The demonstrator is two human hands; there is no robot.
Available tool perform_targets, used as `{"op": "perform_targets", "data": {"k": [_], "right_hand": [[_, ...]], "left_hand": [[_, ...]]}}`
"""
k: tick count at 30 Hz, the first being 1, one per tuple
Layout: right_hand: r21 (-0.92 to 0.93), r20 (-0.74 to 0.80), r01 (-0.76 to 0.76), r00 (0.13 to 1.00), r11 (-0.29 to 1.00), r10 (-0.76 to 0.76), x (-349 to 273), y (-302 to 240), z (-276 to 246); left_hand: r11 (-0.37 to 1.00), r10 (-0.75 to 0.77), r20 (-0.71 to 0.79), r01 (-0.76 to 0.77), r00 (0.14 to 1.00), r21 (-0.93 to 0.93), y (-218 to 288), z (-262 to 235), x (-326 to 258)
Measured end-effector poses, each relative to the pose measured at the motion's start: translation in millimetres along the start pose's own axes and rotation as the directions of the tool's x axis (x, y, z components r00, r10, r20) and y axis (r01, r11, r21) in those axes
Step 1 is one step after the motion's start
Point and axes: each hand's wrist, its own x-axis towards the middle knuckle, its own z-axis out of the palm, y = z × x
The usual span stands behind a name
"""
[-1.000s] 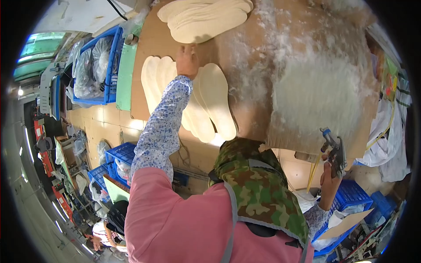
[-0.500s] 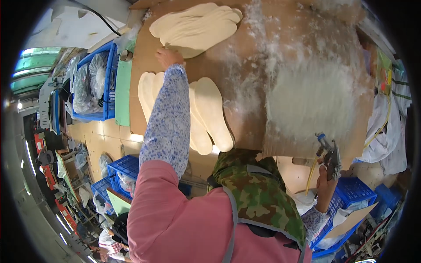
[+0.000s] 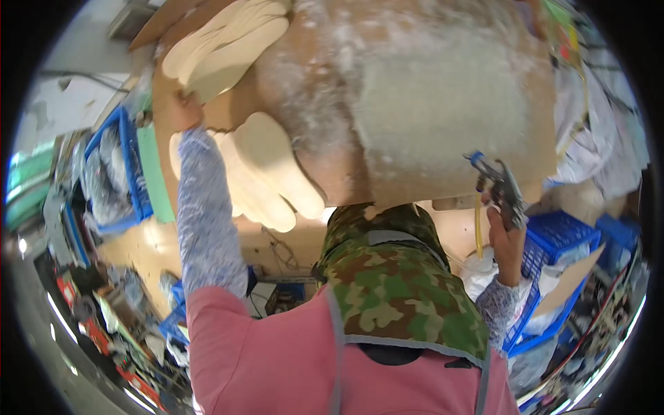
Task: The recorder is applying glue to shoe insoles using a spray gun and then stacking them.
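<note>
Cream insoles lay on brown cardboard, with a metal spray gun at the right.
In the head view, the smooth, sole-shaped pieces formed an overlapping upper pile and a fanned lower row on the cardboard's left side. The blurred left hand was at the upper pile's near edge; whether it pinched anything could not be told. The right hand wrapped its fingers around the blue-tipped gun, near a fuzzy whitish patch.

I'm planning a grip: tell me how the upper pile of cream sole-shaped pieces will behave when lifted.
The upper pile likely flexes, its layers looking thin. It may slide apart, since overlapping edges show no tie. Rolling seems unlikely: it lies flat.
</note>
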Motion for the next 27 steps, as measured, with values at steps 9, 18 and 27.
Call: {"op": "perform_targets", "data": {"k": [9,18,27], "right_hand": [[0.097,-0.062,-0.13,0.989,0.987,0.137,-24.7,22.7,-52.7],[0.119,-0.019,-0.115,0.993,0.986,0.118,-46.6,43.4,-90.3],[0.113,0.075,0.158,0.983,0.981,-0.167,-21.9,31.4,-41.1]], "left_hand": [[0.602,0.164,0.275,0.125,0.947,-0.789,360.5,-10.6,-161.5],[0.658,0.03,0.755,0.555,0.655,-0.509,332.5,154.0,-294.2],[0.82,-0.043,0.754,0.454,0.656,-0.348,286.5,176.0,-318.6]]}}
